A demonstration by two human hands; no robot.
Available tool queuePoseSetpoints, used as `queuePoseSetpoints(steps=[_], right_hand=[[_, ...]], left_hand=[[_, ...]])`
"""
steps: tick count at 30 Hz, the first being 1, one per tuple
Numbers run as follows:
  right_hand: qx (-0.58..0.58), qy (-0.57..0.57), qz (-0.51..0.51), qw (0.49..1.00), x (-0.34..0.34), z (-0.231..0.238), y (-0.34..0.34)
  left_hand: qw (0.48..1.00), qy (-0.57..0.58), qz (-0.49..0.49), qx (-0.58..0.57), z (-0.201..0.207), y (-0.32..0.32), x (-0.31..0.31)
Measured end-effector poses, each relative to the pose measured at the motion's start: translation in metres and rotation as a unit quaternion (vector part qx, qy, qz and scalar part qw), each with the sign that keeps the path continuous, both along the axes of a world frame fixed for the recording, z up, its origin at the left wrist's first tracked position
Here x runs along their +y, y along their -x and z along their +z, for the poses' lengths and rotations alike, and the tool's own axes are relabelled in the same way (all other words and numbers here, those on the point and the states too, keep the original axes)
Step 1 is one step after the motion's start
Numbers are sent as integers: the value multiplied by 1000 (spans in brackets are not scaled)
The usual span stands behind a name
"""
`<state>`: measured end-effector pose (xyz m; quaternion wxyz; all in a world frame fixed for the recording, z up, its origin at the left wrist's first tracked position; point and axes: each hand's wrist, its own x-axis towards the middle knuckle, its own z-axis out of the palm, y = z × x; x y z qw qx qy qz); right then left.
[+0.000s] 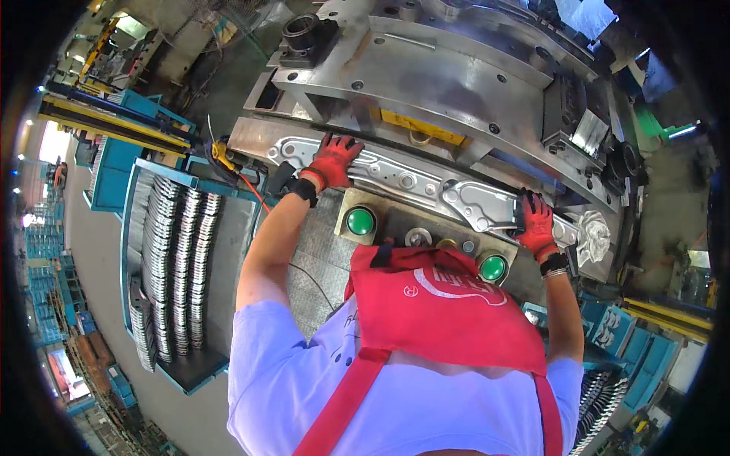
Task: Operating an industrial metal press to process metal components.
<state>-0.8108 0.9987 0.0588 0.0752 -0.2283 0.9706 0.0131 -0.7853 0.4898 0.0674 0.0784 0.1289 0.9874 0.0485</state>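
Silver stamped metal parts (408, 181) lie in a long row along the near ledge of the press die; I cannot tell whether they are joined. My left hand (334, 161), in a red glove with dark fingertips, grips across the left part, its fingers over the far edge. Farther right, my right hand (537, 222), gloved the same way, is closed around the end of the right-hand part (479, 204). The palm-side contact is hidden on both hands. Black bands circle both wrists.
The heavy steel die (441, 83) fills the far side. Two green buttons (360, 221) (493, 267) sit on a control box close to my body. A crumpled white cloth (594, 237) lies right of my right hand. At left, a blue rack (131, 251) holds stacked metal parts.
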Motion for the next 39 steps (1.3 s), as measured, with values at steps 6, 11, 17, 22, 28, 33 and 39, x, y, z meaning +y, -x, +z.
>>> queuePoseSetpoints(steps=[6,11,17,22,28,33,39], right_hand=[[9,-81,30,996,-5,-9,9],[10,-65,55,996,2,-15,17],[52,51,47,996,-13,41,-12],[132,122,54,982,-60,157,-13],[258,106,91,956,-136,261,67],[279,54,60,957,-185,282,155],[186,-50,28,981,-193,270,267]], left_hand=[[998,10,15,-52,-14,13,-2],[999,7,15,-51,-18,10,-3],[999,-23,20,-9,-24,-2,-2],[993,-105,44,19,-22,-13,2],[943,-280,127,125,-4,-32,-1],[901,-357,163,184,5,-59,4],[885,-365,226,183,4,-80,11]])
